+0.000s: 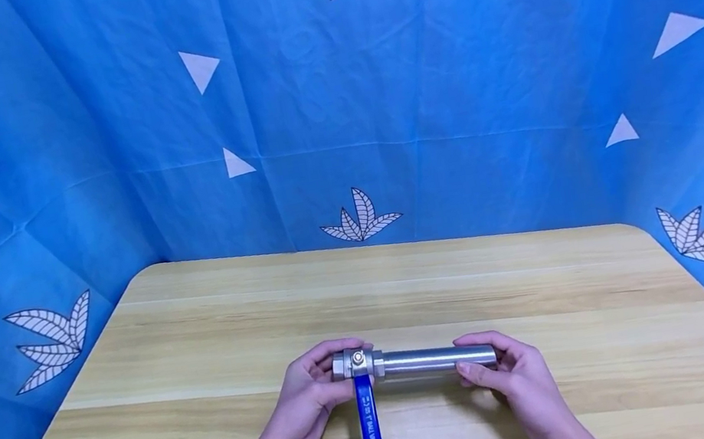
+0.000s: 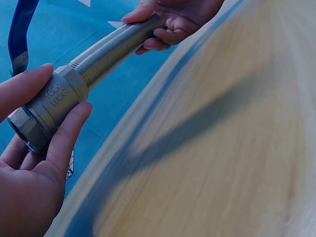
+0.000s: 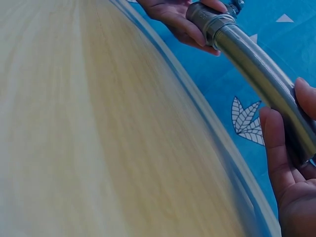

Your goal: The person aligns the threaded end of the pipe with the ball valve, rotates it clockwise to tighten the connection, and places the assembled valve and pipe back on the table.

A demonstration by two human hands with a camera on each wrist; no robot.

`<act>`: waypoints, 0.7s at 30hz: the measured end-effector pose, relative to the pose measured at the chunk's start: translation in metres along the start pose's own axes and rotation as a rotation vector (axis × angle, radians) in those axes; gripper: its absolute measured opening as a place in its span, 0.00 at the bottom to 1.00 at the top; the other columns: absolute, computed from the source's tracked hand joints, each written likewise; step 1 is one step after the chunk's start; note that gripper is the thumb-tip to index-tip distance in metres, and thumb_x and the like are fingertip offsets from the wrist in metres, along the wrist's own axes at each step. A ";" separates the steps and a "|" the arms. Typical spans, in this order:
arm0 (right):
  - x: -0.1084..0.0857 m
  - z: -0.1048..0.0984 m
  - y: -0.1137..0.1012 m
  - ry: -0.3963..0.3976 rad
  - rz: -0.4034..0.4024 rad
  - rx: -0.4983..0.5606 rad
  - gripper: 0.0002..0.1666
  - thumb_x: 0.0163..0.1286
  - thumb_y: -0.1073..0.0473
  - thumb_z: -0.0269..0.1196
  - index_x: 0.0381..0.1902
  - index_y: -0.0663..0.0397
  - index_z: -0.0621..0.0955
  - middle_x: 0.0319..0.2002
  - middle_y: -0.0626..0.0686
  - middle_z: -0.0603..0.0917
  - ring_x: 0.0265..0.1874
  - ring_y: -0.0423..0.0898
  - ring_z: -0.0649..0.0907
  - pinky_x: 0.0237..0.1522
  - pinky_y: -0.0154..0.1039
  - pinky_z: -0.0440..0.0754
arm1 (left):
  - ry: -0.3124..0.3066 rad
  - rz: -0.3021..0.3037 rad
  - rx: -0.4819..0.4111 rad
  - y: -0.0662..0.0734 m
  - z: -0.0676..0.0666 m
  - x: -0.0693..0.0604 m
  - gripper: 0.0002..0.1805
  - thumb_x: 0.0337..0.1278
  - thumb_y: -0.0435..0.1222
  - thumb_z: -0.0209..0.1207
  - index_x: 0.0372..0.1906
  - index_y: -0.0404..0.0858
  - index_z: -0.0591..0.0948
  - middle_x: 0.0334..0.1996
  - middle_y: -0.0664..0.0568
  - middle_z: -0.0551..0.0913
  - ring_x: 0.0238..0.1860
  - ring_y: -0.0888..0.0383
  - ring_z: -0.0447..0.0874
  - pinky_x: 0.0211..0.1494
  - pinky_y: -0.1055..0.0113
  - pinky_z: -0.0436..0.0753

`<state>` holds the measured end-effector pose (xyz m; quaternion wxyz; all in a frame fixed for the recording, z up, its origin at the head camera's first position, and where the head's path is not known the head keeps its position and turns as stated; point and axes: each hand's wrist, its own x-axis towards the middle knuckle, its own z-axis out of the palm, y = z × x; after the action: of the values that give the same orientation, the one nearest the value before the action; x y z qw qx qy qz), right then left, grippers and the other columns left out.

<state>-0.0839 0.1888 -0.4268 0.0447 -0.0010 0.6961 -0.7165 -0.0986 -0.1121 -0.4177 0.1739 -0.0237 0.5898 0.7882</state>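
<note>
A metal ball valve [image 1: 358, 362] with a blue lever handle [image 1: 370, 426] is joined to a straight steel pipe [image 1: 421, 361]. My left hand [image 1: 310, 389] grips the valve body, thumb in front and fingers behind. Toward the pipe's far right end, my right hand [image 1: 515, 379] holds it between thumb and fingers. In the left wrist view, raised lettering shows on the valve body [image 2: 57, 96], and its open hex end faces the camera. Both pieces are held above the table, lying roughly level, with the lever pointing toward me in the head view.
A light wood-grain table [image 1: 237, 324] lies beneath the hands and catches their shadows. Blue cloth [image 1: 332, 98] with white triangles and leaf prints hangs behind the table and at both sides.
</note>
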 end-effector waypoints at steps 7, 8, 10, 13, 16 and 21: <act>0.001 0.000 0.001 -0.005 0.013 0.018 0.23 0.68 0.69 0.72 0.59 0.72 0.82 0.42 0.53 0.91 0.35 0.47 0.91 0.44 0.41 0.94 | 0.005 0.005 0.022 0.000 0.001 0.000 0.31 0.50 0.22 0.72 0.63 0.36 0.85 0.63 0.47 0.88 0.63 0.52 0.86 0.68 0.64 0.85; 0.001 -0.001 0.001 -0.007 0.017 0.019 0.23 0.68 0.68 0.72 0.59 0.72 0.82 0.42 0.53 0.91 0.35 0.47 0.91 0.44 0.41 0.94 | 0.006 0.007 0.026 0.000 0.001 0.000 0.31 0.50 0.22 0.72 0.63 0.36 0.85 0.64 0.47 0.88 0.63 0.52 0.86 0.68 0.65 0.84; 0.001 -0.001 0.001 -0.006 0.022 0.020 0.23 0.68 0.68 0.71 0.59 0.72 0.82 0.42 0.53 0.91 0.35 0.47 0.92 0.44 0.41 0.94 | 0.008 0.006 0.030 0.000 0.002 0.000 0.30 0.50 0.22 0.72 0.63 0.37 0.86 0.63 0.47 0.88 0.63 0.52 0.85 0.68 0.65 0.84; 0.002 -0.001 0.001 -0.009 0.020 0.018 0.21 0.70 0.67 0.71 0.57 0.72 0.82 0.42 0.53 0.92 0.36 0.48 0.92 0.44 0.41 0.94 | 0.005 0.010 0.034 0.000 0.001 0.000 0.30 0.50 0.22 0.72 0.62 0.36 0.86 0.62 0.47 0.89 0.63 0.52 0.85 0.68 0.65 0.84; 0.001 -0.001 0.001 -0.018 0.009 0.016 0.18 0.72 0.67 0.69 0.56 0.71 0.83 0.41 0.53 0.92 0.36 0.48 0.93 0.43 0.41 0.94 | 0.002 0.015 0.035 0.000 0.001 0.000 0.30 0.48 0.22 0.73 0.62 0.36 0.85 0.60 0.46 0.90 0.62 0.52 0.86 0.67 0.64 0.85; 0.001 -0.001 -0.001 -0.031 -0.006 0.026 0.15 0.74 0.66 0.68 0.54 0.70 0.84 0.41 0.53 0.92 0.37 0.48 0.93 0.43 0.40 0.94 | 0.004 0.030 0.031 0.001 0.001 0.000 0.31 0.47 0.22 0.73 0.62 0.35 0.85 0.59 0.47 0.90 0.62 0.52 0.86 0.67 0.63 0.85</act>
<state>-0.0854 0.1893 -0.4264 0.0533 -0.0136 0.6858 -0.7257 -0.0984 -0.1114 -0.4160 0.1614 -0.0135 0.6025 0.7815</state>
